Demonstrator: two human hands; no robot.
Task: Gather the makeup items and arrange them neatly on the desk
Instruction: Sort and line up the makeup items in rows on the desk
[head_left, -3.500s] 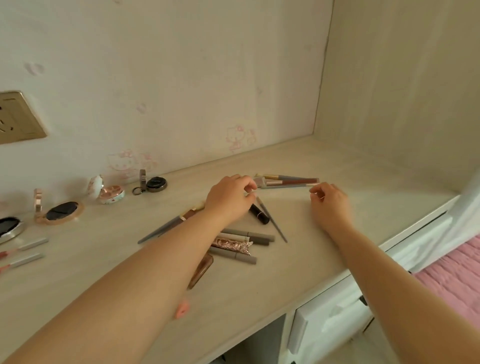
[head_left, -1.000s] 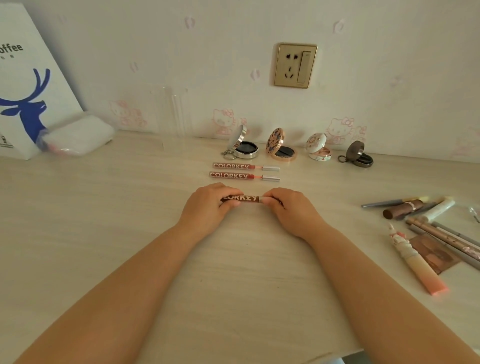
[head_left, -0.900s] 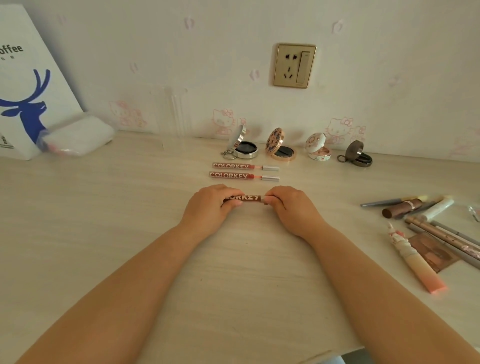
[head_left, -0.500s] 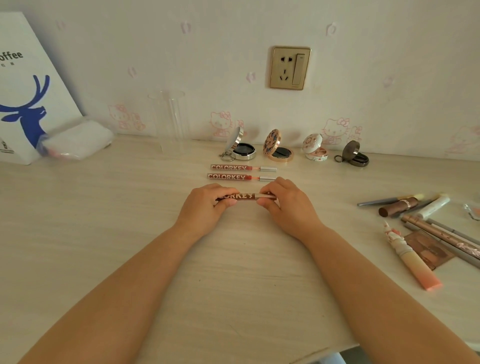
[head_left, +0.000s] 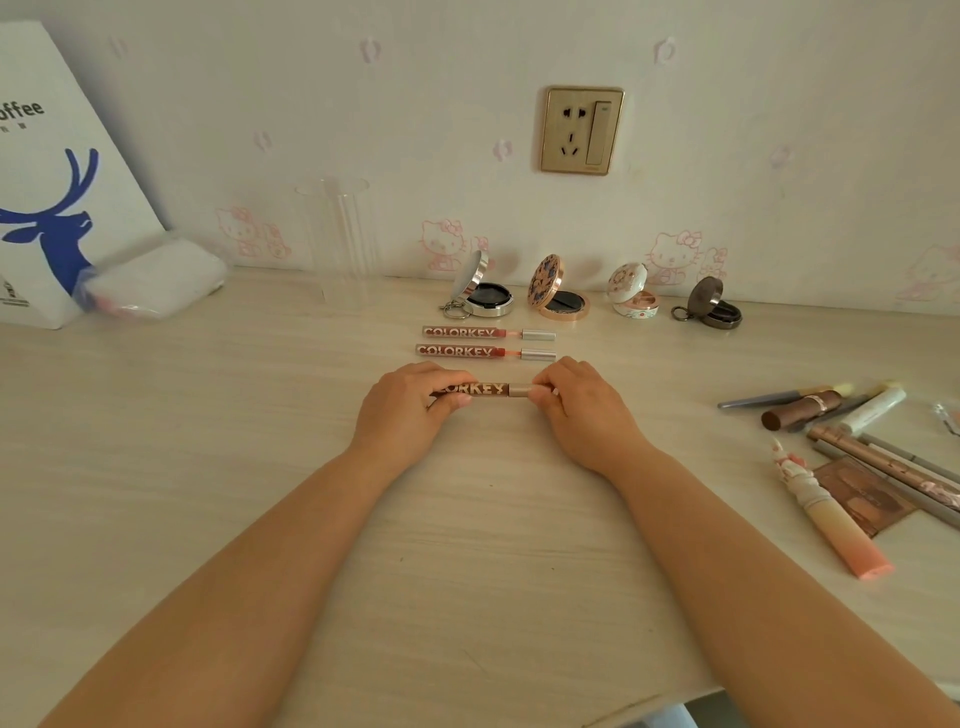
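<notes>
A brown lip gloss tube (head_left: 485, 389) lies crosswise at the desk's middle, held at both ends. My left hand (head_left: 410, 410) pinches its left end and my right hand (head_left: 576, 410) pinches its silver cap. Just behind it two red lip gloss tubes (head_left: 488, 332) (head_left: 483, 352) lie parallel in a row. Behind those, several open compacts stand along the wall, among them a silver compact (head_left: 480, 293), a gold compact (head_left: 558, 291), a white compact (head_left: 634, 291) and a dark compact (head_left: 714, 306).
A loose pile of pencils, brushes and tubes (head_left: 852, 415) lies at the right, with a pink tube (head_left: 831, 519) and a brown palette (head_left: 862, 493). A clear cylinder (head_left: 343, 244), a white pack (head_left: 150, 280) and a paper bag (head_left: 47, 182) stand at the left rear.
3.5 s ago my hands were at the pile by the right corner. Over the last second both hands have slid the brown tube slightly toward the two red tubes.
</notes>
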